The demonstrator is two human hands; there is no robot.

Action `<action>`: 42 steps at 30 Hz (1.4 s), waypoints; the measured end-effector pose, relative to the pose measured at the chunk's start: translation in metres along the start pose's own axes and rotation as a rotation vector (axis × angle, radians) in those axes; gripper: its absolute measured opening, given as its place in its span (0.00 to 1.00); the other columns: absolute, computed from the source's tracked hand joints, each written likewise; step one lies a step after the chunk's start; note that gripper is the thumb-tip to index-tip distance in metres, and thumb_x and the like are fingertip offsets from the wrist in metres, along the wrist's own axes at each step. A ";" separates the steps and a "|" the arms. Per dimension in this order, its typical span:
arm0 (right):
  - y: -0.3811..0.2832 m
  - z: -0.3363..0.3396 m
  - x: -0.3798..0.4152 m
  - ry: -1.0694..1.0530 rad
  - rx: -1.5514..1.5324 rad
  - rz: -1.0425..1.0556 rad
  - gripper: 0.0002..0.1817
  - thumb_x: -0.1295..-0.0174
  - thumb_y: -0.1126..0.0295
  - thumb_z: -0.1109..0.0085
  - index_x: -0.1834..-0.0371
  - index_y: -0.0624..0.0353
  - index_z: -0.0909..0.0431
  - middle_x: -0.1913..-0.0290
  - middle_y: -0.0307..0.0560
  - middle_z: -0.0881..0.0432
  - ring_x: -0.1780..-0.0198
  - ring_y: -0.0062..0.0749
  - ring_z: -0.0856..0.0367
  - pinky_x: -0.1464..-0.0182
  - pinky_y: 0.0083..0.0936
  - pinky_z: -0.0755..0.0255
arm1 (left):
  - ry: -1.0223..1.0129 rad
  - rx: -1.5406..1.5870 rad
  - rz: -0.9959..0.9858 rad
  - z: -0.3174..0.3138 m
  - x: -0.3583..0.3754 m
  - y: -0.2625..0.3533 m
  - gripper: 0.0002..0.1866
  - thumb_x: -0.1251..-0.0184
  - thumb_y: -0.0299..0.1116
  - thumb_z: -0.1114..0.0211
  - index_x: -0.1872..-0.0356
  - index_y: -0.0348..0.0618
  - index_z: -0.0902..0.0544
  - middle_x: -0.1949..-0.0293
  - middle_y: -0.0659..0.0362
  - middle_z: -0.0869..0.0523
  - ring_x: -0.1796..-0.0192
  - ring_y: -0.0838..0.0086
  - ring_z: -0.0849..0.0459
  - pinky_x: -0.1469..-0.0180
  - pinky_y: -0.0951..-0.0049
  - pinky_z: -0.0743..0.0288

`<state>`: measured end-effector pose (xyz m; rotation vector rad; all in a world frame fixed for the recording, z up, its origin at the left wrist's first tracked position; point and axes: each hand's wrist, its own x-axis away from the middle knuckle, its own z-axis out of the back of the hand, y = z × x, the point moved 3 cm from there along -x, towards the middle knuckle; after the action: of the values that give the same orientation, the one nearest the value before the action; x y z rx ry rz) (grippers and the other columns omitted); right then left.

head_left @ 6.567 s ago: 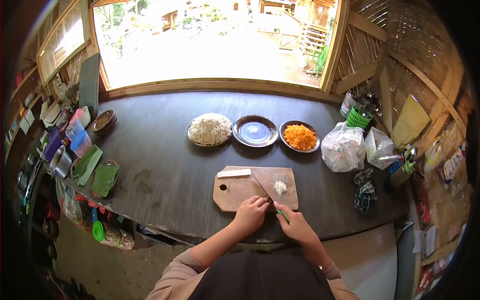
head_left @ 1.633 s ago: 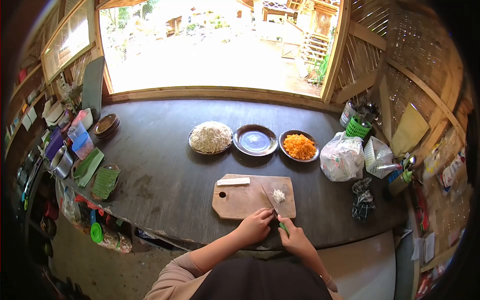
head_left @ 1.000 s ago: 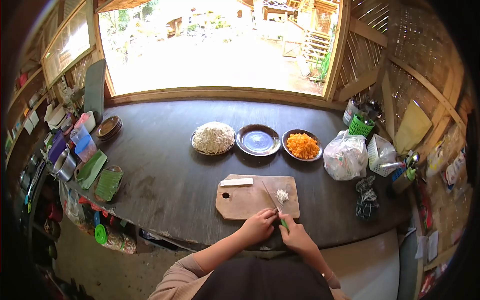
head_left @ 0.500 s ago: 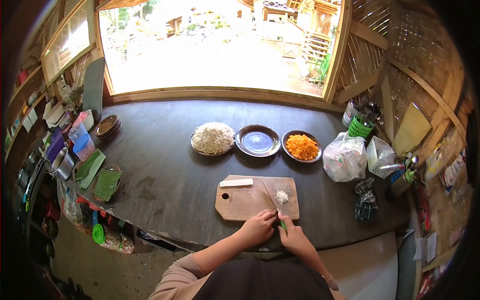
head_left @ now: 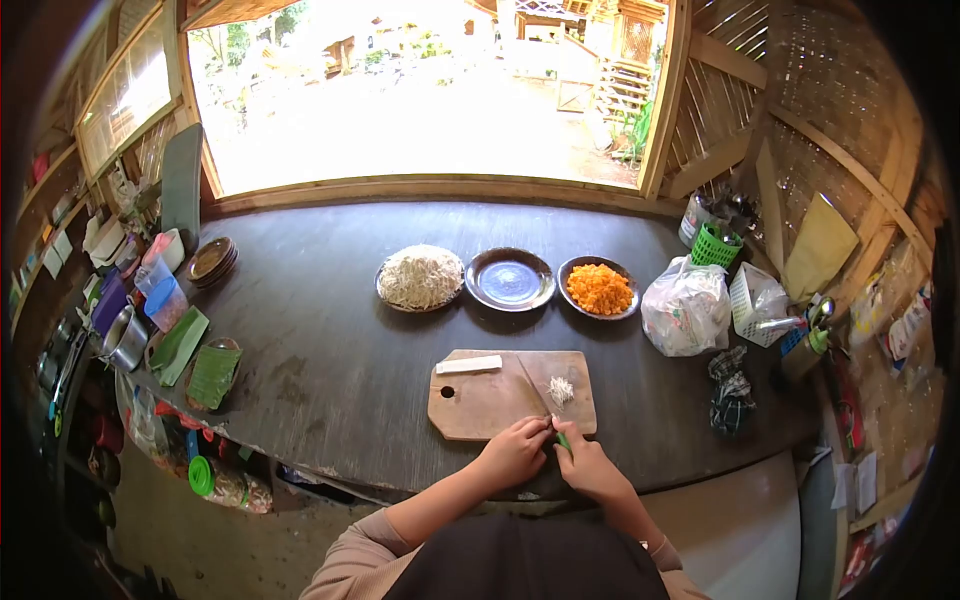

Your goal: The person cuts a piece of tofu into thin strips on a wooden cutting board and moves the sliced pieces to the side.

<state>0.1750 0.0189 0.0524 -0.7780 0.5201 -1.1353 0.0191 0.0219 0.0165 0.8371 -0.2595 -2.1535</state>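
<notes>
Both hands sit at near edge of the cutting board (head_left: 490, 395) on the dark bench (head_left: 330, 330). Right hand (head_left: 592, 470) closed round green-handled knife (head_left: 540, 395), blade angled across board w/ tip near the white strip (head_left: 468, 364). Left hand (head_left: 515, 452) curled, fingertips pressed by the blade; can't tell what's under them. Small shredded pile (head_left: 560, 390) just right of blade.

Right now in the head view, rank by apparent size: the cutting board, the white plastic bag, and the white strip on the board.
1. cutting board
2. white plastic bag, somewhat smaller
3. white strip, by far the smallest
</notes>
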 end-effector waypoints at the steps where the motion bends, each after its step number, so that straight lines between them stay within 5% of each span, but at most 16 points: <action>1: 0.003 -0.001 0.005 0.014 0.009 0.036 0.21 0.30 0.69 0.48 0.35 0.56 0.34 0.60 0.74 0.18 0.57 0.72 0.20 0.58 0.57 0.25 | 0.005 -0.005 -0.002 0.001 0.000 -0.001 0.20 0.44 0.26 0.37 0.48 0.32 0.19 0.45 0.48 0.19 0.38 0.56 0.22 0.35 0.63 0.26; 12: -0.005 0.003 0.005 -0.073 -0.011 -0.134 0.21 0.29 0.69 0.48 0.35 0.58 0.35 0.49 0.72 0.20 0.48 0.71 0.22 0.49 0.53 0.25 | -0.021 0.053 0.044 0.001 0.000 0.000 0.19 0.44 0.26 0.36 0.49 0.33 0.19 0.47 0.48 0.19 0.40 0.56 0.21 0.37 0.63 0.24; 17: 0.003 -0.006 0.008 0.008 -0.023 0.035 0.21 0.29 0.70 0.49 0.35 0.59 0.35 0.50 0.72 0.19 0.50 0.71 0.21 0.50 0.54 0.24 | -0.015 0.032 0.030 0.000 0.001 -0.001 0.19 0.44 0.26 0.35 0.50 0.33 0.18 0.46 0.49 0.19 0.40 0.56 0.21 0.37 0.63 0.24; 33: 0.002 -0.010 0.000 0.022 -0.010 0.011 0.23 0.31 0.70 0.49 0.33 0.56 0.36 0.62 0.76 0.19 0.59 0.72 0.19 0.58 0.60 0.26 | -0.010 0.046 0.040 0.002 0.000 0.000 0.18 0.43 0.26 0.36 0.49 0.33 0.18 0.47 0.50 0.19 0.40 0.57 0.20 0.37 0.63 0.25; 42: 0.004 -0.016 -0.004 0.034 -0.010 0.027 0.23 0.30 0.70 0.50 0.32 0.57 0.38 0.61 0.76 0.19 0.59 0.73 0.20 0.58 0.61 0.26 | -0.010 0.066 0.078 0.001 0.001 -0.002 0.17 0.43 0.26 0.36 0.51 0.34 0.18 0.46 0.50 0.19 0.39 0.57 0.20 0.38 0.63 0.23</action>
<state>0.1653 0.0188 0.0391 -0.7594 0.5640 -1.1234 0.0168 0.0225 0.0163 0.8392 -0.3641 -2.0865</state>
